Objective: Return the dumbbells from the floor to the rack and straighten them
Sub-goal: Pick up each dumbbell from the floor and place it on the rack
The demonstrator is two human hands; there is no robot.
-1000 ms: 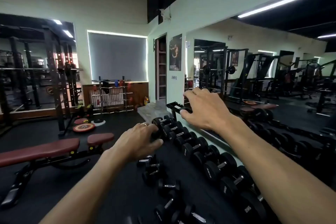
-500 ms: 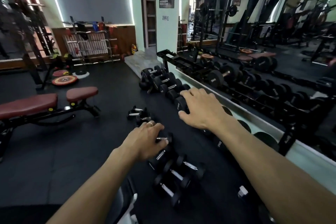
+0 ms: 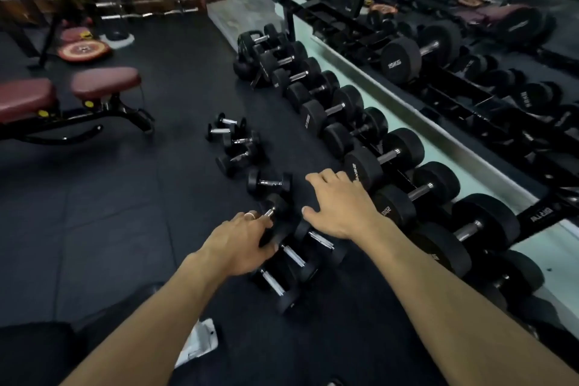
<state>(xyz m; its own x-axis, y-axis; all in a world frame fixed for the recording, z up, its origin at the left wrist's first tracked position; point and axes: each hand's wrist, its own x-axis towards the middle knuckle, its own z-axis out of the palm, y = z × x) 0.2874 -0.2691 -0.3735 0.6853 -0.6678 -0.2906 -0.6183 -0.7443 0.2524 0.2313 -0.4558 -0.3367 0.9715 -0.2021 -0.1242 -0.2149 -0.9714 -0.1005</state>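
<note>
Several small black dumbbells with chrome handles lie on the dark rubber floor: a far cluster (image 3: 233, 139), one alone (image 3: 268, 182), and a near group (image 3: 308, 255). My left hand (image 3: 239, 244) curls round the near end of one small dumbbell (image 3: 275, 205), whose handle shows past my fingertips. Beside it, my right hand (image 3: 340, 208) hovers with fingers spread above the near group, holding nothing. The low rack (image 3: 546, 216) runs along the mirror wall on the right, with a row of large black dumbbells (image 3: 387, 160) on it.
A maroon padded bench (image 3: 103, 81) stands to the left. A red weight plate (image 3: 84, 50) lies on the floor at the back. A kettlebell (image 3: 246, 52) sits at the rack's far end, beside a grey step (image 3: 238, 9). A white object (image 3: 200, 342) lies near my feet.
My view has tilted down from the room to the floor. Both hands have dropped toward the small floor dumbbells, and my left hand has come onto one.
</note>
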